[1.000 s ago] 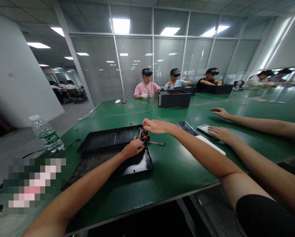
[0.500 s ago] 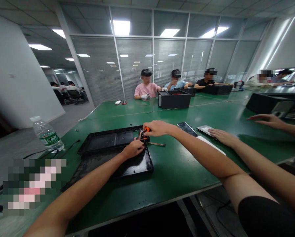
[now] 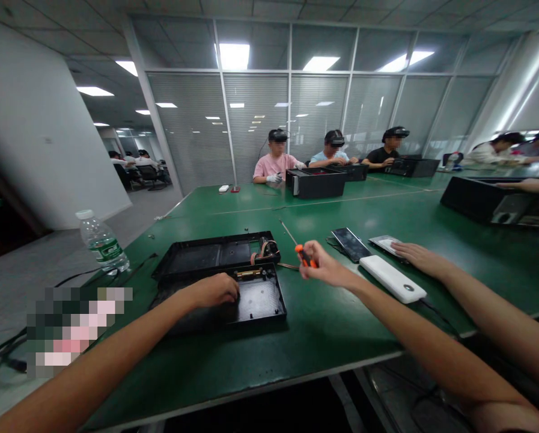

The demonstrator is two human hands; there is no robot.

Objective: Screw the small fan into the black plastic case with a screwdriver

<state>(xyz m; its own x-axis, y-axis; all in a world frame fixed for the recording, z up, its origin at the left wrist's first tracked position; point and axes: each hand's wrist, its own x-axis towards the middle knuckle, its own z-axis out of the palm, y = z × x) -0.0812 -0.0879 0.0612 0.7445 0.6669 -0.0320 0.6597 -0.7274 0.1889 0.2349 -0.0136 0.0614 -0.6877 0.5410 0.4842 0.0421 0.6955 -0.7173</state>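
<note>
My right hand (image 3: pixel 319 266) is closed round the handle of an orange-and-black screwdriver (image 3: pixel 300 249). Its bare shaft points up and to the left, over the table and apart from the casing. My left hand (image 3: pixel 217 289) is over the lower part of an opened black plastic casing (image 3: pixel 262 300), fingers curled together; whatever they may pinch is hidden. Behind it lies the casing's other half (image 3: pixel 206 257), with multicoloured wires (image 3: pixel 264 249) at its right end. A brass-coloured strip (image 3: pixel 249 273) sits along the near half's back edge.
A plastic water bottle (image 3: pixel 101 243) stands at the left. To the right lie a phone (image 3: pixel 351 245), a white power bank (image 3: pixel 392 279) with a cable, and a flat silver part under a neighbour's hand (image 3: pixel 420 257). Black computer cases (image 3: pixel 316 183) and several people are beyond.
My right hand has pulled the screwdriver away from the casing, to the right and up off it. My left hand has moved left and nearer, off the wired corner.
</note>
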